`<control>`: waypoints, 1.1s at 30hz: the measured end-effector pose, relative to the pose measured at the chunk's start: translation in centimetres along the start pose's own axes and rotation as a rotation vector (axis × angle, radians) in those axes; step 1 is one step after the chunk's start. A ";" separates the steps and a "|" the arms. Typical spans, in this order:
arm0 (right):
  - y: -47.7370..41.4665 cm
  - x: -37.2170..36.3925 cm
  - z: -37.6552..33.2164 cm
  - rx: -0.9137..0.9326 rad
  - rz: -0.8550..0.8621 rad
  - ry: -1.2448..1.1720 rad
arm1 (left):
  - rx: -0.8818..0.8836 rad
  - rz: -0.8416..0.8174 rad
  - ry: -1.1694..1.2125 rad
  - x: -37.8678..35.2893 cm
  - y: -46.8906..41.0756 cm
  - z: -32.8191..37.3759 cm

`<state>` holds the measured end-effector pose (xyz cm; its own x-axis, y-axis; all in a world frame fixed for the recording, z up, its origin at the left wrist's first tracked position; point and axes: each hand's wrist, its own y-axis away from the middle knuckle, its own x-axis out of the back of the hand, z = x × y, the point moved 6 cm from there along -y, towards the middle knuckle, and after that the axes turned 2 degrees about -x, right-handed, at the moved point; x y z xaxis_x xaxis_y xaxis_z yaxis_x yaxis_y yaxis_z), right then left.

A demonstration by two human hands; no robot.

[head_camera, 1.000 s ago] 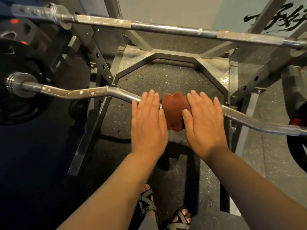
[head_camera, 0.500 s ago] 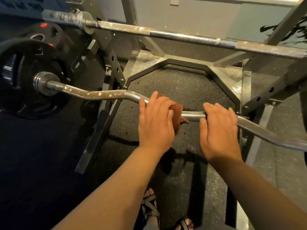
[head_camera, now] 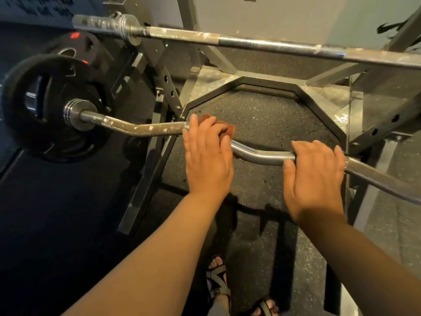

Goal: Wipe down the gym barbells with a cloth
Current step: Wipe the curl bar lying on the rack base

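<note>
On the near curl bar (head_camera: 145, 130), at the bend left of its middle: a rust-brown cloth (head_camera: 229, 131), bunched around the steel and mostly covered. Gripped there by the left hand (head_camera: 207, 156), fingers curled over the top of cloth and bar, only two scraps of fabric showing past the fingertips. Further right along the same bar, well apart from the cloth, the right hand (head_camera: 314, 176), fingers hooked over the bare shaft, thumb lying along the near side. Left of the cloth, chipped and blotched metal running out to a collar and a black weight plate (head_camera: 45, 106); between the hands, smooth and shiny. Beyond and higher on the rack, a straight barbell (head_camera: 262, 43), patchy and dull along most of its length. Underneath, the grey steel rack frame (head_camera: 246, 80), its angled base set around speckled black rubber flooring (head_camera: 262, 115). Behind the rack, a pale wall (head_camera: 273, 14). Down at the bottom edge, two feet in strap sandals (head_camera: 217, 281) on the same rubber.
</note>
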<state>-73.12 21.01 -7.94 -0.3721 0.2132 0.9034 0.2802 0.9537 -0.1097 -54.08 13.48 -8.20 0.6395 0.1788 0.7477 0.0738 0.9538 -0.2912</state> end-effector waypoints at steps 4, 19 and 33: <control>-0.6 -1.1 -1.8 -0.038 -0.045 0.066 | 0.022 -0.060 -0.053 -2.1 1.4 3.3; -0.6 -4.4 -6.1 0.184 0.184 0.148 | -0.015 -0.042 -0.111 -0.5 -0.5 1.1; -4.4 -6.2 -11.2 0.139 0.100 0.200 | 0.083 -0.012 -0.186 1.7 -3.1 -3.4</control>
<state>-62.17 13.15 -8.44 -0.1628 0.2751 0.9475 0.1777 0.9528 -0.2461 -50.59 9.97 -8.07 0.4856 0.2020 0.8505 0.0116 0.9714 -0.2373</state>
